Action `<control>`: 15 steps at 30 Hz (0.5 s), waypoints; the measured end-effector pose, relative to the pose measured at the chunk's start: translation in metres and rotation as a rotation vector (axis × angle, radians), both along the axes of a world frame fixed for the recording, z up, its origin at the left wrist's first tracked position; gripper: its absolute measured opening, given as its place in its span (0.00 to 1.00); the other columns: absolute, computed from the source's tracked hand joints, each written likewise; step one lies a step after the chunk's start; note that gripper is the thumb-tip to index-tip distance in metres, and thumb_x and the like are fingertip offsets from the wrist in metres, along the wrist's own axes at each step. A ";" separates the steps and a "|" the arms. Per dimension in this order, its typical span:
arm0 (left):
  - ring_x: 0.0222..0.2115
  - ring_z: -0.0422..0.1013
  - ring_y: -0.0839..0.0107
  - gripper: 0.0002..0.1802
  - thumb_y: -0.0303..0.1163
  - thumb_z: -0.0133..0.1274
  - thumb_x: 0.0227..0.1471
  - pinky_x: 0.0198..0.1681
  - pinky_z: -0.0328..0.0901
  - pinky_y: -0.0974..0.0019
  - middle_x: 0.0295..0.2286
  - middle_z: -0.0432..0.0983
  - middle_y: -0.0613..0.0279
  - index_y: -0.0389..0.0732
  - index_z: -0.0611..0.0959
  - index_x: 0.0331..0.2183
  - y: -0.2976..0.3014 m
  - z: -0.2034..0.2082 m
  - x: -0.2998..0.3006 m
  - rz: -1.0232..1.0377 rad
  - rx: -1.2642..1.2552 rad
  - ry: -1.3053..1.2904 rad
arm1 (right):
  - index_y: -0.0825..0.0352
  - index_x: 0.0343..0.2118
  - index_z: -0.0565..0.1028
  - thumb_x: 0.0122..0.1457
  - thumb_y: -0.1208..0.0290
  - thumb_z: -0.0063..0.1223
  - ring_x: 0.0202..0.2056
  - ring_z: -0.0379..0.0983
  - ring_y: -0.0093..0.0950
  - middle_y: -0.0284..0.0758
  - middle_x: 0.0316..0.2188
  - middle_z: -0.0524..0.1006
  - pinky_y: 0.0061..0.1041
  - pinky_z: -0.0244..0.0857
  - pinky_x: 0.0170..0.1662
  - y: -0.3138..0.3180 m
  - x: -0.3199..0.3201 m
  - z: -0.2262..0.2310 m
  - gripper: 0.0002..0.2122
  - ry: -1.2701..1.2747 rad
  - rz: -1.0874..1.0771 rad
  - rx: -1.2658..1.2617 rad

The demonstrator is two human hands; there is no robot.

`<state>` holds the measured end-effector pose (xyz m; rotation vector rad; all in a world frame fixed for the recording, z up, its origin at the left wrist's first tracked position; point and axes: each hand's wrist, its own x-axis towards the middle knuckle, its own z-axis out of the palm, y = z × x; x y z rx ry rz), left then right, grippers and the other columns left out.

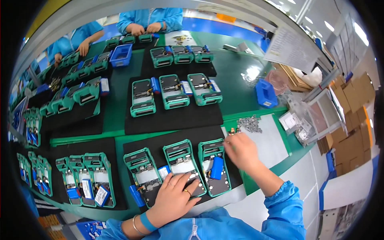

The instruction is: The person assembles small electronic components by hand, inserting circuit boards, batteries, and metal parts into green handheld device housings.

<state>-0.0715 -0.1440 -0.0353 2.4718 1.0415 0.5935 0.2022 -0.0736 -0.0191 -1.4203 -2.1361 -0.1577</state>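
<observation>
Three green-rimmed housings (180, 162), insides exposed, in a row on a black mat (158, 154) upon the worktop (236, 92): one left of the left hand, one partly beneath it, one between the hands. Row spacing probably allows easy reach; the mat likely limits scratching and sliding.

One left hand (173, 196), fingers spread, lowered over the near part of the middle housing, seemingly to steady it.

One right hand (242, 151), fingers bent, beside the far end of the rightmost housing, close to copper-coloured bits (233, 131).

One heap of small metal parts (251, 123), just beyond the right hand, on a white sheet (270, 138), presumably pale so pieces stand out.

Three blue packs (216, 168): one across the rightmost housing, one by the left fingertips, one left of the left hand.

Obscured: the middle housing's near left corner, under the left hand; the right fingertips, so whether they grip anything cannot be told; any pack leads, too fine to trace; housings far left, squeezed at the rim.
</observation>
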 end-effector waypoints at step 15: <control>0.25 0.75 0.57 0.16 0.43 0.58 0.53 0.33 0.69 0.58 0.22 0.76 0.57 0.39 0.78 0.34 0.103 0.009 0.104 0.084 0.151 0.099 | 0.64 0.38 0.78 0.58 0.74 0.55 0.33 0.73 0.40 0.40 0.31 0.73 0.36 0.67 0.37 0.015 0.127 -0.060 0.06 0.312 -0.434 -0.241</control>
